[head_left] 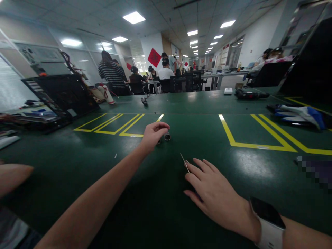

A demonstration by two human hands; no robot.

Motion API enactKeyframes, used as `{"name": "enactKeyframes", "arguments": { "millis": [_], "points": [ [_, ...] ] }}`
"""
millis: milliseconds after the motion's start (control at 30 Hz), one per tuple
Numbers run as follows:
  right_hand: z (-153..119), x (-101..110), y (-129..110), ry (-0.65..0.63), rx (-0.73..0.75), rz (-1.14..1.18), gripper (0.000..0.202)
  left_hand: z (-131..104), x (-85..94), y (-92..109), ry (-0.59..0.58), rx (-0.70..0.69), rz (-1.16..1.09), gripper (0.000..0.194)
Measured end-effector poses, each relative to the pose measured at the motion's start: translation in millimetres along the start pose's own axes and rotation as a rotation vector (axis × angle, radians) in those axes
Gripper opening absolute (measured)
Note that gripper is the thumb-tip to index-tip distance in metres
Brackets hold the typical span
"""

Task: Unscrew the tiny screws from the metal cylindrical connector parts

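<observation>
My left hand (155, 134) reaches forward over the green table, thumb and fingertips drawn together in a pinch. Whatever is between them is hidden. Directly below the fingertips is a small round metal ring-shaped part (167, 136); I cannot tell if they touch it. A second similar part (158, 141) shows partly behind the hand's lower edge. Nearer to me, my right hand (207, 185) hovers low or rests palm down, thumb apart and fingers loosely spread. A thin pale stick (183, 159) pokes out between its index and middle fingertips, its lower end hidden.
Yellow tape outlines (230, 133) mark the green tabletop (145, 214). Blue-and-white gloves (301, 114) and a black tool-like object (250, 94) lie right; a small white box (228, 91) stands behind. A dark panel (59, 100) leans left. Another person's arm (14, 176) shows at left.
</observation>
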State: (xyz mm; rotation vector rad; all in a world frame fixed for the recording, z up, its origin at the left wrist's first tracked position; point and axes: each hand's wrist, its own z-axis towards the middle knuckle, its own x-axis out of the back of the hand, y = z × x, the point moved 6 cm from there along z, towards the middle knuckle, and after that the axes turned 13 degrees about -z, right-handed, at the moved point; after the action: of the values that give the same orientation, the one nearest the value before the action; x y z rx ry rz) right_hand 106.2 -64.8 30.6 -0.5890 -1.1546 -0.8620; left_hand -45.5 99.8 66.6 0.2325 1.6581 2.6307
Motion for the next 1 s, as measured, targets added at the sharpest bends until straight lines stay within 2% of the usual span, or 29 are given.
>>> {"name": "enactKeyframes", "arguments": {
  "millis": [67, 200, 267, 433, 633, 833, 1000],
  "points": [
    [7, -2, -2, -0.008, 0.011, -0.061, 0.016, 6, 19.0, -7, 0.182, -0.050, 0.176, 0.015],
    [19, -8, -1, -0.001, 0.047, -0.154, 0.014, 13, 42.1, -21, 0.301, -0.056, 0.290, 0.016],
    [24, -11, 4, 0.002, 0.066, -0.176, 0.013, 13, 49.1, -25, 0.321, -0.057, 0.349, 0.017],
    [30, -18, 27, -0.010, 0.046, -0.212, 0.022, 13, 54.3, -30, 0.288, -0.041, 0.499, 0.015],
    [31, -20, 72, -0.052, -0.056, -0.315, 0.023, 12, 49.0, -45, 0.195, 0.011, 0.620, 0.017],
    [23, -22, 139, -0.129, -0.224, -0.417, 0.023, 12, 43.5, -55, 0.104, 0.072, 0.729, 0.018],
    [0, -14, 197, -0.203, -0.426, -0.480, 0.022, 12, 41.1, -58, 0.040, 0.115, 0.792, 0.023]
  ]
}}
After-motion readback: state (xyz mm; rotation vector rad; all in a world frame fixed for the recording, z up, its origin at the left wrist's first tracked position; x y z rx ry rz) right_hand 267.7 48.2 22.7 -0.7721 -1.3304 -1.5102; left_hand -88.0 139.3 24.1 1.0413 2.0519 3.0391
